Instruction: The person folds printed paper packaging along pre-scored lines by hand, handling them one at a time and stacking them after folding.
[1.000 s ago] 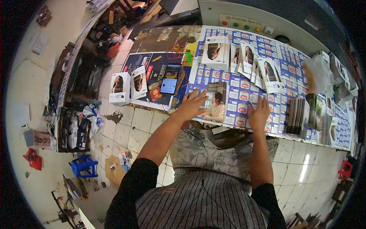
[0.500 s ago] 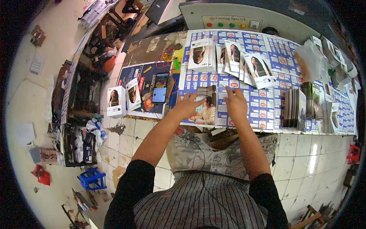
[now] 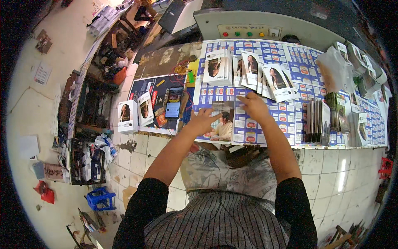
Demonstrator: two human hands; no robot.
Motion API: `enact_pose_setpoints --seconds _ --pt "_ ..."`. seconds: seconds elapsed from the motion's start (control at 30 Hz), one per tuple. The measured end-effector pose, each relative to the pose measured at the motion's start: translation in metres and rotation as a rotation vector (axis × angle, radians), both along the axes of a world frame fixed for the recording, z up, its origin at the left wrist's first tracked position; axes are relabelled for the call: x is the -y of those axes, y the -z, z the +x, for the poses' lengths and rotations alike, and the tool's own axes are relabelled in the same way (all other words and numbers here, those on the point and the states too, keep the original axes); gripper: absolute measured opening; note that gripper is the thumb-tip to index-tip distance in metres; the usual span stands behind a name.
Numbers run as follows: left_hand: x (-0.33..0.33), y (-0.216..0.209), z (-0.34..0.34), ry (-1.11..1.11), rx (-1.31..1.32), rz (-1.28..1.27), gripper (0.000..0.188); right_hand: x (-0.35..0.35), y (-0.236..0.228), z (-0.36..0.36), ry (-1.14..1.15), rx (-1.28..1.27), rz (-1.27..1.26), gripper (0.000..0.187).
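A small pile of printed photo sheets (image 3: 224, 129), showing a person in a pale top, lies at the near edge of the patterned table cover. On its left side my left hand (image 3: 202, 121) rests with fingers spread. My right hand (image 3: 254, 106) is just to the right of the sheets, over the blue-and-white cover, its fingers partly stretched and nothing visible in them. Beyond it are a stack of white printed boxes or folders (image 3: 218, 68) and several fanned ones (image 3: 277, 81) with a portrait on the front.
At the left lie a phone (image 3: 174, 102) and two white printed boxes (image 3: 127, 116). A row of dark-edged printed sleeves (image 3: 317, 122) stands at the right, near a clear plastic bag (image 3: 336, 68). A grey machine panel (image 3: 248, 29) with coloured buttons closes off the far side.
My right hand has shifted slightly left and its fingers are more bent. My left hand stays at the sheets. The whole view has tilted a little, so the table sits lower.
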State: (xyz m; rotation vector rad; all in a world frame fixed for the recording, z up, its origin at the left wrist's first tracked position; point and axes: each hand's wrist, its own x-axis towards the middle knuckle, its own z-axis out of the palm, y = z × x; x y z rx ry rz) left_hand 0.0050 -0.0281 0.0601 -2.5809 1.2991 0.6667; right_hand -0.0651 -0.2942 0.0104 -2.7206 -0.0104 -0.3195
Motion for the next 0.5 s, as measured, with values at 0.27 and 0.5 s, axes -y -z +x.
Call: enact_pose_setpoints --seconds 0.27,0.5 --pt "-0.002 0.000 0.000 0.002 -0.003 0.014 0.082 -0.021 -0.017 -0.055 -0.323 -0.185 0.054 0.050" --pt "-0.006 0.009 0.003 0.000 0.007 -0.028 0.082 -0.048 -0.023 -0.102 -0.394 -0.130 0.037 0.042"
